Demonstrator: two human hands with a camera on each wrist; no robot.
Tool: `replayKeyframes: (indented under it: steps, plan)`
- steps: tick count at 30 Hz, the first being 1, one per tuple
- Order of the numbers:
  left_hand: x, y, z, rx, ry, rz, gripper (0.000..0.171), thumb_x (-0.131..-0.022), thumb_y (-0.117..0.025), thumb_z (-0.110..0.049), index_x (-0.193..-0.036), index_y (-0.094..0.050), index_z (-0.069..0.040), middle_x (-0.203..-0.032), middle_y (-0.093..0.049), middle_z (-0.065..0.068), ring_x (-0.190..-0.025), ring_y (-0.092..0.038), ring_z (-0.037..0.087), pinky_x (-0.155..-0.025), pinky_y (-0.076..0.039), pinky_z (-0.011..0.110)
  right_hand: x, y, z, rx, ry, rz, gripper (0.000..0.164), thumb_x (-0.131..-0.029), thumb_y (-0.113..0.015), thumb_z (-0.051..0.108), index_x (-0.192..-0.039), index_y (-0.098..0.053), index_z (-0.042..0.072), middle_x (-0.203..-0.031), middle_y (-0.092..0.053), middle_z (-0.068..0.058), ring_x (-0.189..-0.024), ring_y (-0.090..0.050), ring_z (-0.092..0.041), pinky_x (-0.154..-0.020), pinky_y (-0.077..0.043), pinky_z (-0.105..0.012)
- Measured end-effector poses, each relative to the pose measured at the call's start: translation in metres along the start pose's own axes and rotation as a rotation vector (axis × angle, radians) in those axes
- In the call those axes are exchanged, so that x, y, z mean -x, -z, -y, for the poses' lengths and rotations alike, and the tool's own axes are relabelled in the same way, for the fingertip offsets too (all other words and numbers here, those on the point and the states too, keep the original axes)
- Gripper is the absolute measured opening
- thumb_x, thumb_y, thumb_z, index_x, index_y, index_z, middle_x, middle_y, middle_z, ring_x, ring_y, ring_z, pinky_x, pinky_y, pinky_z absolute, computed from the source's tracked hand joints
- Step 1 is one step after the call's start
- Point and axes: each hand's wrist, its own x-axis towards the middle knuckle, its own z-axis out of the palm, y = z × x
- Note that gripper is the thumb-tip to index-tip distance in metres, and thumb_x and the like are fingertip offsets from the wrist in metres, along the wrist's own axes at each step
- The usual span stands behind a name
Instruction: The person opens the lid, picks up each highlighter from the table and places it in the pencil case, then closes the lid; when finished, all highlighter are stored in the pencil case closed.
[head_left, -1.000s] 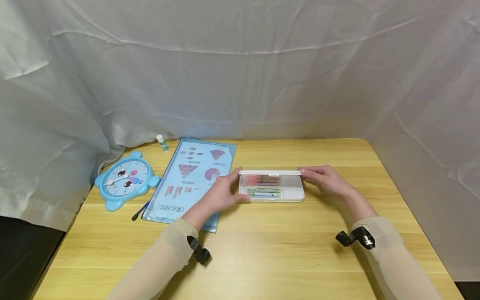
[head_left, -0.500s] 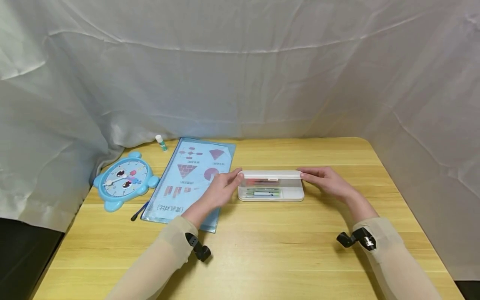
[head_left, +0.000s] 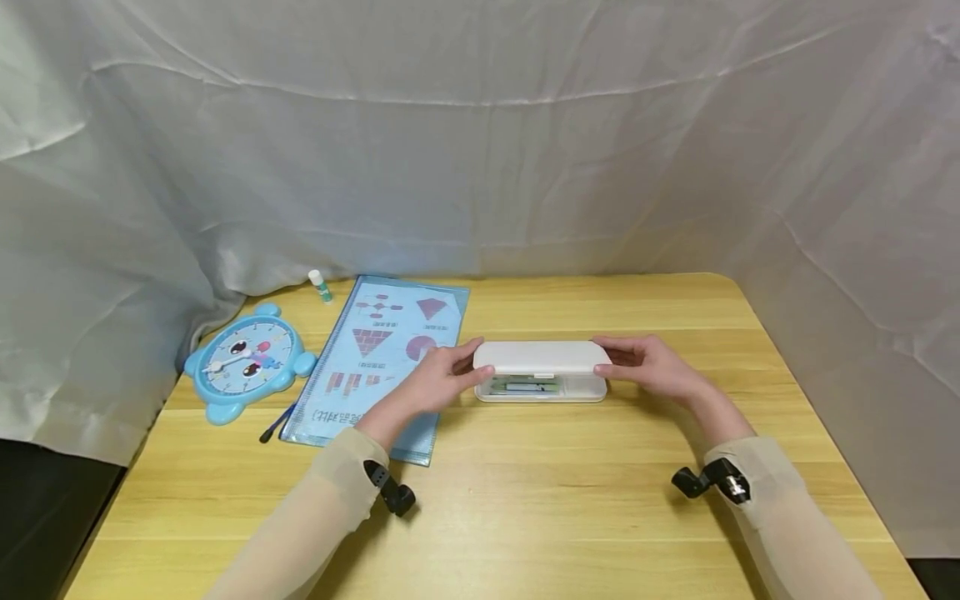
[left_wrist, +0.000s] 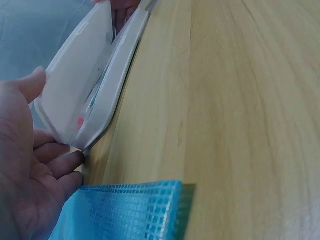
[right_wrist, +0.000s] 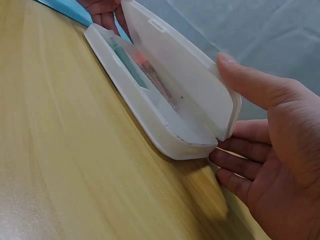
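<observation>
A white pencil case (head_left: 542,358) lies on the table with its hinged lid tilted partway down. Pens (right_wrist: 129,66) in green and reddish-orange show inside it through the gap. At its left end my left hand (head_left: 441,379) holds the case, thumb on the lid (left_wrist: 75,75) and fingers near the hinge side. On the other end, my right hand (head_left: 654,365) does the same, its thumb against the lid's edge and its fingers behind the corner in the right wrist view. The lid hides the back part of the case in the head view.
Left of the case lies a blue mesh-edged document pouch (head_left: 375,358) with printed charts. Beyond it are a blue toy clock (head_left: 247,362), a glue stick (head_left: 320,286) and a dark-tipped blue stick (head_left: 276,423). Grey cloth (head_left: 480,167) hangs behind the wooden table (head_left: 570,500).
The pencil case's lid has swung from nearly upright down toward the front, covering more of the pens. Both thumbs now lie at the lid's front edge; the left thumb has left the base.
</observation>
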Motion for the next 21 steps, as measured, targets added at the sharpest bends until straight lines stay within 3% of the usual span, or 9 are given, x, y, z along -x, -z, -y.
replayKeyframes:
  steps: [8,13,21]
  plan:
    - [-0.001,-0.001,0.001,-0.036,0.034,0.008,0.090,-0.095,-0.077,-0.053,-0.163,-0.040,-0.005,-0.157,-0.050,0.013,-0.141,-0.052,0.020,-0.112,-0.045,0.036,0.001,-0.005,-0.004,0.026,0.052,0.017,0.080,-0.090,-0.089,0.024,-0.154,-0.051,-0.003,-0.158,-0.047,-0.024,-0.147,-0.044,-0.041,-0.119,-0.033,-0.048]
    - [-0.003,-0.002,0.001,-0.090,0.038,0.011,0.095,-0.091,-0.080,-0.056,-0.163,-0.041,-0.007,-0.157,-0.051,0.011,-0.144,-0.048,0.018,-0.114,-0.043,0.035,0.001,-0.009,-0.005,0.041,0.104,-0.010,0.082,-0.084,-0.093,0.018,-0.153,-0.054,-0.002,-0.157,-0.050,-0.022,-0.148,-0.043,-0.039,-0.120,-0.031,-0.048]
    - [-0.003,-0.007,0.005,-0.171,0.013,-0.008,0.100,-0.087,-0.085,-0.055,-0.162,-0.042,-0.005,-0.155,-0.054,0.011,-0.144,-0.048,0.019,-0.114,-0.043,0.036,0.004,-0.019,-0.008,0.163,0.187,-0.075,0.087,-0.077,-0.099,0.023,-0.150,-0.058,-0.001,-0.150,-0.058,-0.020,-0.142,-0.049,-0.037,-0.118,-0.035,-0.031]
